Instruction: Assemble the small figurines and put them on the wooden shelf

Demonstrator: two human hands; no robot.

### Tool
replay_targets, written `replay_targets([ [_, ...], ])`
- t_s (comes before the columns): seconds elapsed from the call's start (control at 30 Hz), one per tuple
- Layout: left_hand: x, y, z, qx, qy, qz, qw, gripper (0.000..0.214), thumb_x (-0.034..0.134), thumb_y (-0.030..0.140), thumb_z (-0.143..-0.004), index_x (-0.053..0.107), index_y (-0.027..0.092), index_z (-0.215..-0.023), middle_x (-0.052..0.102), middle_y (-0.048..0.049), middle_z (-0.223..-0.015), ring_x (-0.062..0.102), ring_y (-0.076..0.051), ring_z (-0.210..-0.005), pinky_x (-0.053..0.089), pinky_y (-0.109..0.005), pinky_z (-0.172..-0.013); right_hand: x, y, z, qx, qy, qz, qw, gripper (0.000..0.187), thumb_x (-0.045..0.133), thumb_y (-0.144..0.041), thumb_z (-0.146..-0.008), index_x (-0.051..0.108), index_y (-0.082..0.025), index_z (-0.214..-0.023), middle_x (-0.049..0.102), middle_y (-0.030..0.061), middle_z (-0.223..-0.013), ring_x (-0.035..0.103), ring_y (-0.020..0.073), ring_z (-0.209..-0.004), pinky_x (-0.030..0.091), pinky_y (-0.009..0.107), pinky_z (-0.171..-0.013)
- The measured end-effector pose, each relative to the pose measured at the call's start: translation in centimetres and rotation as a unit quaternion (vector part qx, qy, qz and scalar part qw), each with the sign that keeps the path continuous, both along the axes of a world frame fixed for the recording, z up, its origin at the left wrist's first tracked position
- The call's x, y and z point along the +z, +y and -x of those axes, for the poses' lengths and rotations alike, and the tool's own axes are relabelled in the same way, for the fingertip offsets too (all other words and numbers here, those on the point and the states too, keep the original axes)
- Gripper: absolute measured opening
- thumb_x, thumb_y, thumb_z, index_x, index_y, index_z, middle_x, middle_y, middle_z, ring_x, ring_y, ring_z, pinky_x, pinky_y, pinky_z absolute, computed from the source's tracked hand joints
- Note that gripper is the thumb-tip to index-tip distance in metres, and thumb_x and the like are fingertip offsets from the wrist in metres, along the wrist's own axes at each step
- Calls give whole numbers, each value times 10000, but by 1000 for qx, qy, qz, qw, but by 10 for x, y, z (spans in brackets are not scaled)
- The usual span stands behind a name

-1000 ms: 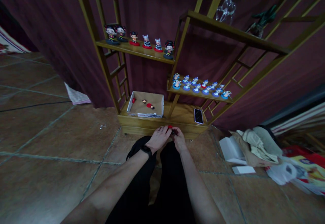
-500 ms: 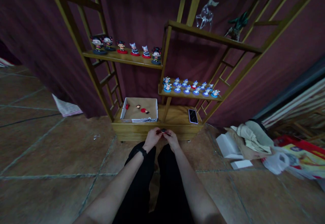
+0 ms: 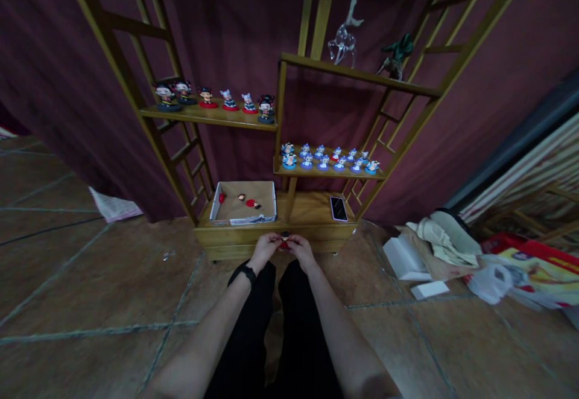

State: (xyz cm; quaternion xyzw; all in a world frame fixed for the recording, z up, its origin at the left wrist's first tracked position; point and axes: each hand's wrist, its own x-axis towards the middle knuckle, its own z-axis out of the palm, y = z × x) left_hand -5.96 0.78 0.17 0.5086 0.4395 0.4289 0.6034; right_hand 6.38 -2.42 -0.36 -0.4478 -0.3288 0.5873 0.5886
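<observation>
Between my hands is a small figurine (image 3: 284,242) with a dark top and red below, held just in front of the cabinet's base. My left hand (image 3: 264,250), with a dark band on its wrist, pinches it from the left. From the other side, the fingers of my right hand (image 3: 301,250) are closed on it too. Beyond them, a shallow cardboard box (image 3: 246,222) rests on the cabinet and holds a few small red and dark-haired figure parts (image 3: 241,197).
A phone (image 3: 338,208) lies right of the box. Several figurines stand on the left shelf (image 3: 203,114) and the lower right shelf (image 3: 330,172). A glass animal (image 3: 344,43) stands higher up. White boxes (image 3: 407,258) and plastic bags (image 3: 491,281) lie on the floor at right.
The figurine now shows more red between my fingers, so it has been turned or tilted. My hands remain closed on it. The camera view has shifted slightly.
</observation>
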Motion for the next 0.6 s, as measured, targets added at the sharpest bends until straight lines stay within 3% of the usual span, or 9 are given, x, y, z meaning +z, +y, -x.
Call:
replay_targets([
  [0.27,2,-5,-6,2,2,-3,1000,137,674,182,-550,618,132,-665,621,-9,-585,548,-110,-532,418,-219,-539,-3,-4,-4,4,-22,-20,1000,243,690,-341,-551,559,-193,-691,634,-11,-729,600,152,-674,503,331,-694],
  [0.4,-3,-5,-10,15,5,1,1000,154,686,170,-518,574,141,-619,579,20,-526,507,-92,-477,389,-209,-506,-12,-1,-6,-13,-89,-14,996,187,639,-321,-576,532,-204,-675,614,-25,-688,576,139,-636,492,297,-644],
  [0.6,1,-9,-5,-10,4,28,1000,206,699,217,-521,560,147,-656,605,13,-598,540,-100,-524,373,-198,-494,-18,0,-8,-15,-186,-26,982,112,572,-276,-626,525,-211,-704,599,-36,-675,574,136,-643,470,272,-622],
])
